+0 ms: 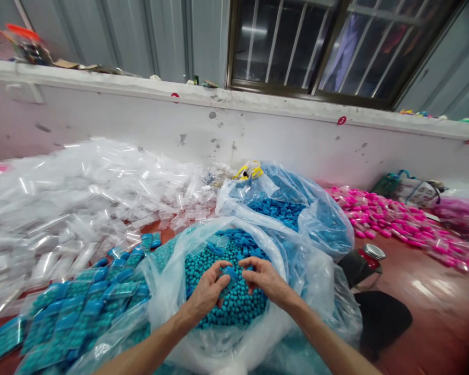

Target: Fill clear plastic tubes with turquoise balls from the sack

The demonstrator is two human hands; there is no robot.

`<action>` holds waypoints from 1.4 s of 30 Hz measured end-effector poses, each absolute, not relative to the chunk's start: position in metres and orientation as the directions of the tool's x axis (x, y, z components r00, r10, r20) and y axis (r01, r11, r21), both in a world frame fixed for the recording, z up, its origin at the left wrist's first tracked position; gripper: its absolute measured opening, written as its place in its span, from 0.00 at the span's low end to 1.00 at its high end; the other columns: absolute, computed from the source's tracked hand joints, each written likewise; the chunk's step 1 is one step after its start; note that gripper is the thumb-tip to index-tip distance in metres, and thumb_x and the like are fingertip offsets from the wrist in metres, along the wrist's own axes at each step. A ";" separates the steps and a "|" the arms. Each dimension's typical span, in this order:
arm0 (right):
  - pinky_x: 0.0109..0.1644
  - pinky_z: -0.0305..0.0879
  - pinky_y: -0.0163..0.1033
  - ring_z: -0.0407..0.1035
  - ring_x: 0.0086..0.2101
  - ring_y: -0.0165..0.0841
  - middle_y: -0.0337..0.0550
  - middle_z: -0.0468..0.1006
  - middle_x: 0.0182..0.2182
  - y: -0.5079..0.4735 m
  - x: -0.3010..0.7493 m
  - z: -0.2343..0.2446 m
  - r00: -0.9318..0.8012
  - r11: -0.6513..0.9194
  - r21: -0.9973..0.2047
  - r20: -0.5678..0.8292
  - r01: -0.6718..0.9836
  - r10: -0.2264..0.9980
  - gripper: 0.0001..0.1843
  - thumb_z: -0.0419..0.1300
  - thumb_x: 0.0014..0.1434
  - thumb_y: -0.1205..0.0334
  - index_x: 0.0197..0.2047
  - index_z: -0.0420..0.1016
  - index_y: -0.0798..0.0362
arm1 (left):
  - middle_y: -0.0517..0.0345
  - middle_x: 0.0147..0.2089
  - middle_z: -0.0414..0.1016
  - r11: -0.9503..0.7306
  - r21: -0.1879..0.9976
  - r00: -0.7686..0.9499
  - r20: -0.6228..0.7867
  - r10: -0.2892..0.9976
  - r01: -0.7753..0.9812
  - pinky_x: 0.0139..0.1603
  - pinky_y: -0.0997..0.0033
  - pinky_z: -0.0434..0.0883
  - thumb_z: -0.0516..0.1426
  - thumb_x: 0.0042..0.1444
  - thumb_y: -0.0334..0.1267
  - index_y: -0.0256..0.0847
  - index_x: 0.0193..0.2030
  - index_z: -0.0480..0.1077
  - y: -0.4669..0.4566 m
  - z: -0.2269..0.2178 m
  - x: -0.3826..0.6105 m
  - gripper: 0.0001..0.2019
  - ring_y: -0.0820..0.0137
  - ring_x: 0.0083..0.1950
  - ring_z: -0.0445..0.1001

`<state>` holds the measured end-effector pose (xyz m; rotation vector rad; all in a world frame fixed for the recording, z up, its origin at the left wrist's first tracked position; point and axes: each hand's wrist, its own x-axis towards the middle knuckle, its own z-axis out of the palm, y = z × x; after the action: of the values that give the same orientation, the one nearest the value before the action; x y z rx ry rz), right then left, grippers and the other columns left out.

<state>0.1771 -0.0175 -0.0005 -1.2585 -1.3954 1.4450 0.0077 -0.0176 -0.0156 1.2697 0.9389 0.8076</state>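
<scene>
Both my hands hover over a large clear plastic bag (168, 291) full of small teal beads (234, 307). My left hand (206, 291) and my right hand (266, 280) are curled, pinching between them a small blue piece (230, 273). Blue flat pieces (242, 244) lie on the beads at the bag's far side. Behind it stands a second clear bag (324, 219) holding blue pieces (277, 211).
Filled teal packets (78, 307) are piled at the left front. A heap of empty clear packets (82, 203) covers the left. Pink packets (394, 224) spread at the right on the red table (433, 302). A small jar (369, 258) stands beside the bags.
</scene>
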 end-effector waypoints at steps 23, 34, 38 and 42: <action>0.49 0.61 0.49 0.63 0.47 0.44 0.56 0.64 0.48 -0.048 0.138 0.006 -0.293 0.374 -0.698 0.239 0.611 0.926 0.41 0.61 0.38 0.64 0.56 0.52 0.60 | 0.65 0.27 0.65 0.123 0.984 0.209 -0.095 0.973 -0.128 0.32 0.76 0.62 0.54 0.48 0.41 0.38 0.45 0.61 -0.037 0.003 0.024 0.17 0.75 0.29 0.65; 0.48 0.62 0.53 0.60 0.51 0.51 0.66 0.60 0.52 -0.062 0.132 0.001 -0.141 0.233 -0.576 0.201 0.783 0.969 0.41 0.58 0.45 0.61 0.59 0.46 0.65 | 0.59 0.33 0.69 0.057 0.998 0.125 -0.058 0.990 0.011 0.41 0.71 0.64 0.52 0.49 0.39 0.36 0.57 0.55 -0.040 0.000 0.025 0.26 0.70 0.36 0.68; 0.49 0.62 0.49 0.58 0.53 0.48 0.62 0.60 0.52 -0.061 0.135 -0.001 -0.265 0.315 -0.580 0.172 0.751 0.949 0.40 0.58 0.45 0.61 0.59 0.47 0.62 | 0.57 0.36 0.71 0.049 0.999 0.154 -0.049 0.987 0.005 0.41 0.70 0.65 0.52 0.49 0.39 0.37 0.51 0.60 -0.041 -0.003 0.024 0.21 0.70 0.36 0.69; 0.44 0.64 0.48 0.66 0.43 0.45 0.56 0.66 0.44 -0.059 0.137 -0.004 -0.268 0.341 -0.582 0.211 0.738 0.940 0.36 0.59 0.43 0.60 0.55 0.52 0.60 | 0.61 0.31 0.69 0.017 1.000 0.170 -0.019 0.985 0.010 0.36 0.73 0.65 0.51 0.50 0.38 0.39 0.41 0.63 -0.042 -0.007 0.027 0.11 0.72 0.32 0.67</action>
<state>0.1368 -0.0593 -0.0037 -1.4630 -2.0865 0.5076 0.0272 -0.0416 -0.0066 1.2785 1.0973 1.0653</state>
